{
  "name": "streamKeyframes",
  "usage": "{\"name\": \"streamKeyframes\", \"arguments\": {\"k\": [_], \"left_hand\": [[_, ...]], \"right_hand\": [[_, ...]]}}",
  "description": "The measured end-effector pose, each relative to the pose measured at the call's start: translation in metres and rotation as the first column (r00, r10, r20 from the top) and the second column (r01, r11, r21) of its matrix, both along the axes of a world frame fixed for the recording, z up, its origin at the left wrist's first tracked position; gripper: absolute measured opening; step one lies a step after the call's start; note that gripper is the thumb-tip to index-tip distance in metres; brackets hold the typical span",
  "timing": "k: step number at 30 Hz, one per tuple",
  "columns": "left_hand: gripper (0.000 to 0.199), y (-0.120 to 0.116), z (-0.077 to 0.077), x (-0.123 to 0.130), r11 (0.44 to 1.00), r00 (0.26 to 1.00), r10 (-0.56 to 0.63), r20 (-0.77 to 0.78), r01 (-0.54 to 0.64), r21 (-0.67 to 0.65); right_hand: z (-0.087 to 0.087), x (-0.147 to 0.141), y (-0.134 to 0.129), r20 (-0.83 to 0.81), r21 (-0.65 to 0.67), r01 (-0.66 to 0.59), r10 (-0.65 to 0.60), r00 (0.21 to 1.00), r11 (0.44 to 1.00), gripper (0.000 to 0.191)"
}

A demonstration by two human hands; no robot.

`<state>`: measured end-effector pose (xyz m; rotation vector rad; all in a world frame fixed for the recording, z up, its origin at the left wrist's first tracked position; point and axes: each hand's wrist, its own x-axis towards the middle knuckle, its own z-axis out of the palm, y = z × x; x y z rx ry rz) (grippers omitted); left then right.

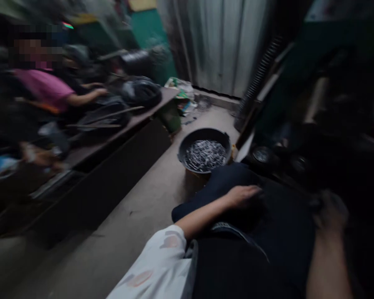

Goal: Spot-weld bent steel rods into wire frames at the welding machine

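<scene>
My left hand (pixel 243 196) is above the dark cloth (pixel 286 207) over my lap, its fingers pointing right. The fingertips blur into the dark, so whether it holds anything cannot be seen. At the right, my right hand (pixel 332 211) is smeared by motion and in shadow near the cloth's edge. Its fingers do not show clearly. Just beyond my knee stands a round black basin (pixel 182 154) with many small shiny metal-looking pieces (pixel 205 154) in it.
To the left runs a long low bench (pixel 127 143) with dark tubs and sticks on it. A person in a pink top (pixel 46 87) sits behind it. A ribbed hose (pixel 263 68) and dark machinery (pixel 327 104) stand at right. Bags (pixel 182 93) lie by the metal wall (pixel 218 45).
</scene>
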<state>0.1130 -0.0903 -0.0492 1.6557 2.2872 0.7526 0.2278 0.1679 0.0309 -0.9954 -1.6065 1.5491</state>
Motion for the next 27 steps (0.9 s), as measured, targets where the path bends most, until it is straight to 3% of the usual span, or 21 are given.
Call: {"name": "streamKeyframes", "arguments": {"k": [2,5,10,17,22,25,27], "left_hand": [[0.063,0.0,0.003,0.001,0.999,0.998,0.052,0.041,-0.052,0.003],[0.062,0.006,0.001,-0.004,0.994,0.994,0.1,0.046,-0.101,0.031],[0.063,0.012,0.0,-0.005,0.993,0.994,0.096,0.044,-0.099,0.068],[0.062,0.017,0.005,-0.003,0.983,0.987,0.132,0.096,-0.143,0.112],[0.074,0.013,0.007,-0.007,0.982,0.986,0.039,0.159,-0.067,0.175],[0.065,0.013,0.008,-0.006,0.982,0.989,0.054,0.136,-0.078,0.173],[0.048,0.014,0.007,-0.004,0.988,0.993,0.09,0.074,-0.098,0.119]], "right_hand": [[-0.006,-0.004,0.004,-0.101,-0.081,-0.004,-0.004,0.995,0.997,0.039],[-0.02,-0.009,0.019,-0.099,-0.051,0.055,-0.06,0.993,0.997,0.045],[-0.04,-0.003,0.033,-0.272,-0.064,-0.084,0.064,0.96,0.994,0.045],[-0.047,0.001,0.038,-0.315,-0.048,-0.116,0.095,0.944,0.992,0.041],[-0.05,0.0,0.04,-0.312,-0.042,-0.124,0.105,0.944,0.991,0.041],[-0.05,0.0,0.04,-0.312,-0.048,-0.125,0.104,0.944,0.991,0.04],[-0.049,-0.001,0.039,-0.306,-0.054,-0.12,0.098,0.947,0.991,0.04]]}}
